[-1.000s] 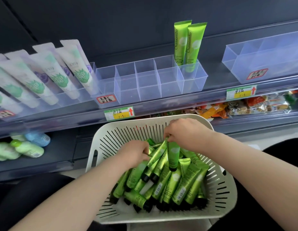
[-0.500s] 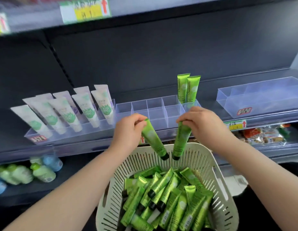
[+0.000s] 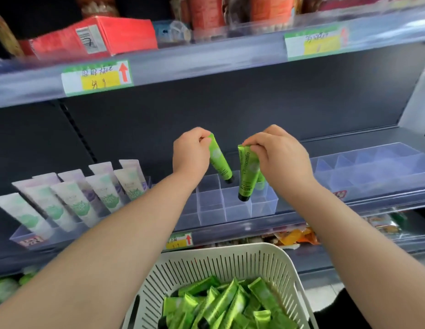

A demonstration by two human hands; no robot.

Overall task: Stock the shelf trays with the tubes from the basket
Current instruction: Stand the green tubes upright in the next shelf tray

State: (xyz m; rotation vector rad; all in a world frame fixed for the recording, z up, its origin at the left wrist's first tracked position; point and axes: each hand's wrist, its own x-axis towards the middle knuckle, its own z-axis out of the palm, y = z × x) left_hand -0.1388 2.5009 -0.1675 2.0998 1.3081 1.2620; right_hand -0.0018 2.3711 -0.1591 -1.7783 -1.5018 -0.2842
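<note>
My left hand (image 3: 188,154) pinches the crimped end of a green tube (image 3: 220,160), whose black cap dips into a back cell of the clear divided tray (image 3: 212,211) on the middle shelf. My right hand (image 3: 276,156) pinches another green tube (image 3: 246,175), cap down over a cell near the tray's right end. Behind that tube stand more green tubes (image 3: 260,184), mostly hidden. The white slotted basket (image 3: 221,264) sits below, holding several green tubes (image 3: 226,302).
White and purple tubes (image 3: 71,198) fill a clear tray at the left. Another clear divided tray (image 3: 370,169) sits at the right. Red packages (image 3: 92,38) line the upper shelf, snack packs (image 3: 299,236) the lower one. Price tags hang on the shelf edges.
Both hands took a green tube from the basket, lifted them, and carried them up over the clear tray. The caps now reach down into its cells.
</note>
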